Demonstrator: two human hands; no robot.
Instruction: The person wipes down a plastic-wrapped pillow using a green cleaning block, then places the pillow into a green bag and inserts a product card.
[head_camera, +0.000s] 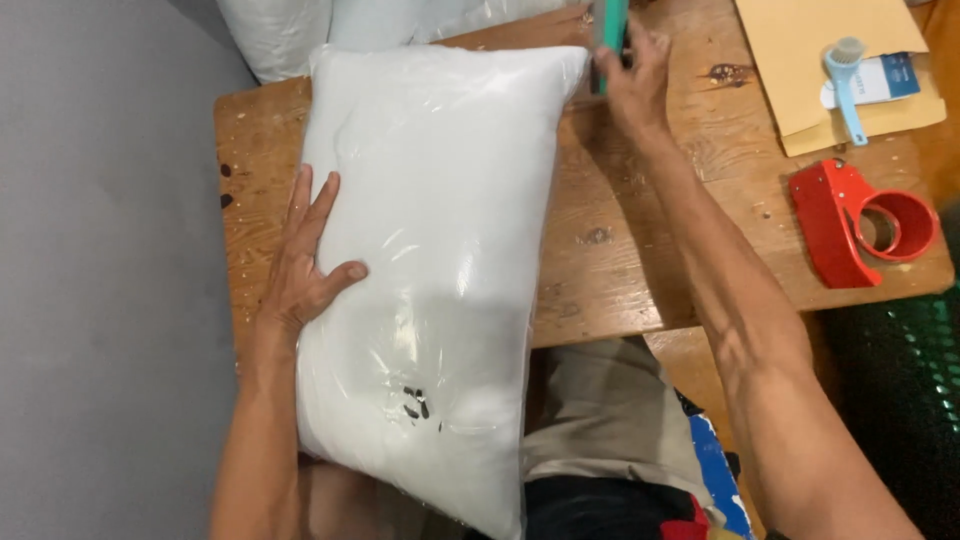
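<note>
Pillow (430, 260), white and sealed in clear plastic film, lies lengthwise on the wooden table (620, 270), its far end on the tabletop and its near end hanging past the near edge over our lap. A few small dark marks show on the film toward the near end. Our left hand (305, 260) lies flat on the pillow's left side, fingers spread and pointing away from us, thumb stretched across the plastic; it presses rather than grips. Our right hand (630, 75) is at the pillow's far right corner, fingers curled tight around a teal tool (610, 30) that stands upright just beside the plastic edge; we cannot tell whether the tool touches the bag.

To the right, well apart from the pillow, a red tape dispenser (860, 225) rests near the table's right edge. Beyond it a tan envelope (830, 50) lies flat, with a light blue brush (845, 75) and a blue-and-white card (885, 78) on top of it. At the far left, more plastic-wrapped white pillows (290, 30) sit beyond the table's far edge. A grey floor (100, 280) fills the left side.
</note>
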